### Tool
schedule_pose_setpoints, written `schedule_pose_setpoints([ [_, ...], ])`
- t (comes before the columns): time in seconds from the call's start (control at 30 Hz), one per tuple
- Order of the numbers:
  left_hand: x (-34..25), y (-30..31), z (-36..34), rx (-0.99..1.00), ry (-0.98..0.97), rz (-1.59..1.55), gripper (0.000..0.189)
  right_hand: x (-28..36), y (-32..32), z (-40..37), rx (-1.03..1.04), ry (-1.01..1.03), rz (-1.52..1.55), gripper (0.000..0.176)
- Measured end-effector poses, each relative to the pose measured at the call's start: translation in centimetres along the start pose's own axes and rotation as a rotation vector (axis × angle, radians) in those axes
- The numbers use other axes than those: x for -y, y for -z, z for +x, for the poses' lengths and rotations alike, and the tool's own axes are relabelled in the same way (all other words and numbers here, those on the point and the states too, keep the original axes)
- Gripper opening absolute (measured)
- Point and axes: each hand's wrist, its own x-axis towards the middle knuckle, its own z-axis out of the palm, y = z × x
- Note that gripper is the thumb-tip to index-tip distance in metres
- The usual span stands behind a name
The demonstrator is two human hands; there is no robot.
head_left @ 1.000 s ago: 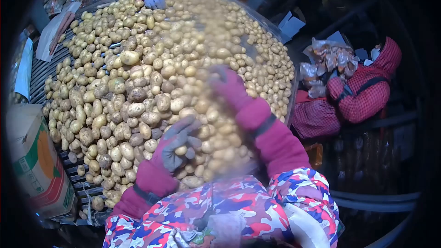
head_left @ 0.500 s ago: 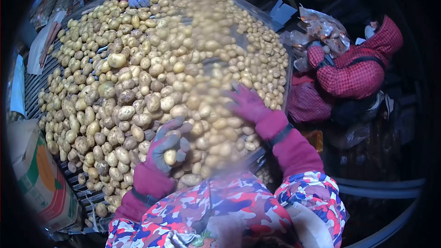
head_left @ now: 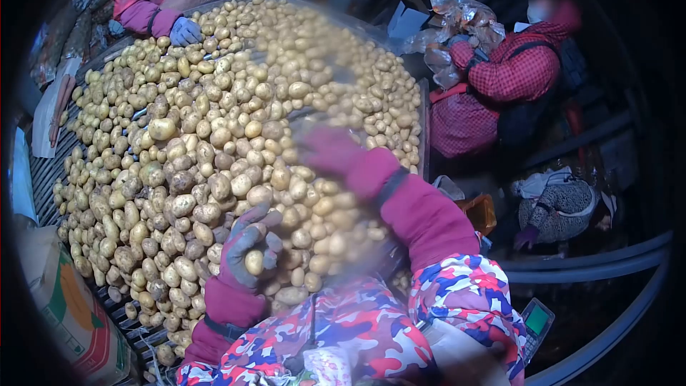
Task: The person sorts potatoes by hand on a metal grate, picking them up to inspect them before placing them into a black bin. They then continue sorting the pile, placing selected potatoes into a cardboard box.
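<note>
A broad heap of potatoes [head_left: 164, 193] covers a slatted table. At the heap's near edge my left hand [head_left: 246, 250], in a grey and purple glove, has its fingers curled round a small potato [head_left: 254, 262]. Farther right, my right hand [head_left: 329, 149] in a pinkish-purple glove is over the middle of the heap. It is smeared by motion, so its fingers and anything in them cannot be made out. A hazy smudge blurs part of the potatoes around it.
A co-worker's gloved hand [head_left: 186, 31] rests at the heap's far left edge. Another person in red checks [head_left: 514, 75] stands right, beside clear plastic bags [head_left: 468, 18]. A printed carton [head_left: 75, 314] is at lower left, a curved metal rail [head_left: 593, 268] at lower right.
My right hand has moved left across the heap. My left hand still holds the potato. The view has shifted, showing more people and a device with a green screen at lower right.
</note>
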Motion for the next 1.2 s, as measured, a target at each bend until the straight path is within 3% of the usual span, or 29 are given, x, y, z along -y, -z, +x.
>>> schedule_pose_setpoints([
  [0.03,-0.1,0.2,-0.1,0.013,0.004,-0.016,0.051,-0.8,-2.0,-0.5,-0.091,0.223,-0.157,0.059],
  [0.13,0.0,-1.1,-0.2,-0.106,0.0,-0.063,0.052,-4.4,-0.6,0.9,0.003,-0.025,-0.23,0.057],
  [0.2,-0.8,-0.8,-0.6,-0.077,0.023,-0.014,0.051,-6.4,0.1,1.8,0.083,-0.181,-0.267,0.056],
  [0.27,-1.0,-0.8,-0.8,-0.036,0.053,0.023,0.051,-2.3,5.8,2.1,0.178,-0.364,-0.229,0.054],
  [0.37,-1.0,-0.2,-0.4,0.012,0.018,0.061,0.052,-0.4,5.7,0.0,0.055,-0.41,-0.11,0.052],
  [0.4,-0.8,0.0,-0.3,0.033,0.02,0.066,0.052,0.1,5.0,-1.9,0.153,-0.173,0.167,0.054],
  [0.5,-0.7,-0.2,-0.4,0.032,0.015,0.043,0.05,7.3,4.5,-9.1,0.292,-0.029,0.408,0.072],
  [0.57,-0.5,-0.1,-0.4,0.011,0.004,0.101,0.048,6.3,3.0,-10.3,0.228,0.04,0.338,0.075],
  [0.7,-0.7,0.1,-0.6,0.023,-0.032,0.194,0.045,3.6,4.3,-9.9,0.287,-0.161,-0.036,0.066],
  [0.77,0.0,0.1,-0.4,-0.027,-0.068,0.221,0.05,-1.5,4.3,-10.0,0.109,-0.112,0.107,0.057],
  [0.87,-0.1,-1.1,-0.4,-0.123,-0.051,0.144,0.057,-0.1,7.5,-8.9,0.161,-0.462,-0.223,0.049],
  [0.93,0.1,-0.7,-0.3,-0.105,-0.047,0.068,0.058,4.1,7.3,-9.9,0.133,-0.354,0.241,0.047],
  [1.0,0.3,-0.6,-0.1,-0.078,-0.025,0.018,0.058,5.9,3.7,-11.6,0.151,-0.035,0.323,0.05],
  [1.07,-0.1,-0.7,-0.2,-0.056,-0.005,0.003,0.06,6.3,-1.0,-11.2,0.13,0.178,0.36,0.055],
  [1.13,-0.1,-0.9,-0.2,-0.087,-0.019,0.041,0.06,5.1,-5.3,-9.9,0.086,0.301,0.186,0.058],
  [1.2,-0.1,-0.7,-0.2,-0.044,-0.009,0.042,0.057,6.4,-4.5,-8.1,0.086,0.298,0.061,0.06],
])
